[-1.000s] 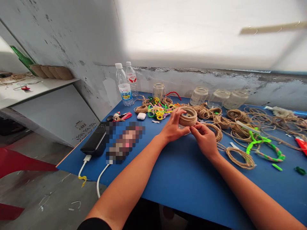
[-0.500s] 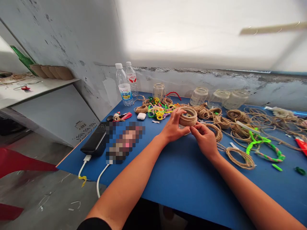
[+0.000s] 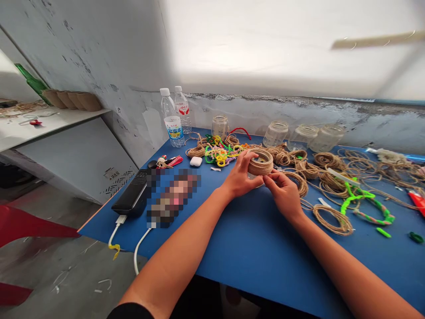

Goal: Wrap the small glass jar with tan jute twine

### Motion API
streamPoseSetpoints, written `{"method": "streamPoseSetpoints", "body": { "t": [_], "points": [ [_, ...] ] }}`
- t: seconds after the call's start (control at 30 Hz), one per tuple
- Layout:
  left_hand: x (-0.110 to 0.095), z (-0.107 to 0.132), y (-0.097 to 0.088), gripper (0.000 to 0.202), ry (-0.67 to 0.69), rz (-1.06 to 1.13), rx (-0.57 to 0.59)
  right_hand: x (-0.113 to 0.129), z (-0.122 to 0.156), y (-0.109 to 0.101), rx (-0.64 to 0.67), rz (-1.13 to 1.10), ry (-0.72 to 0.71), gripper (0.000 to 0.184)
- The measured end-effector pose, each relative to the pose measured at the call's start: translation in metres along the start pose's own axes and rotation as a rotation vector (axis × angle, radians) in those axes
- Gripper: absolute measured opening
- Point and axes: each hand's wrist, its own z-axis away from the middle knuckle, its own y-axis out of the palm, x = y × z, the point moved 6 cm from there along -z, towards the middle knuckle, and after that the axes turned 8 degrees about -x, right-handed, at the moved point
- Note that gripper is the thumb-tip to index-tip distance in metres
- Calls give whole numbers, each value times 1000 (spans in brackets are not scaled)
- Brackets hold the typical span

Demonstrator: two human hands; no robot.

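A glass jar with twine wound around its neck is held above the blue table. My left hand grips it from the left, fingers curled over the far side and thumb along the near side. My right hand is at the jar's lower right, thumb and forefinger pinched together against the wound twine. Whatever lies between those fingertips, probably the cord, is too small to make out. Loose twine coils lie just beyond my right hand, and a separate coil rests to its right.
Several glass jars line the wall. Colourful pipe cleaners and twine bundles cover the back. Two plastic bottles, keys, a white earbud case and a black power bank with cable stand left. A green pipe-cleaner ring lies right.
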Motion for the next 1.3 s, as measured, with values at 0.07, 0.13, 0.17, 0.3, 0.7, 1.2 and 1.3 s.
{"method": "streamPoseSetpoints", "body": {
  "t": [0.07,0.13,0.17,0.3,0.7,1.2,1.3],
  "points": [
    [0,0,0,59,1,0,-4,0,0,0,-2,-5,1,39],
    [1,0,0,59,4,1,-5,0,0,0,3,-18,6,38],
    [1,-1,0,58,7,4,-5,-1,0,1,7,-26,10,38],
    [0,-1,0,58,18,18,-12,-2,0,1,5,-31,15,39],
    [1,-1,0,58,10,7,-14,-2,-1,1,11,-18,4,42],
    [1,-1,1,58,19,0,-20,-5,-1,1,19,-27,27,39],
    [1,-1,1,58,32,1,-22,-5,-1,1,17,-29,29,39]
  ]
}}
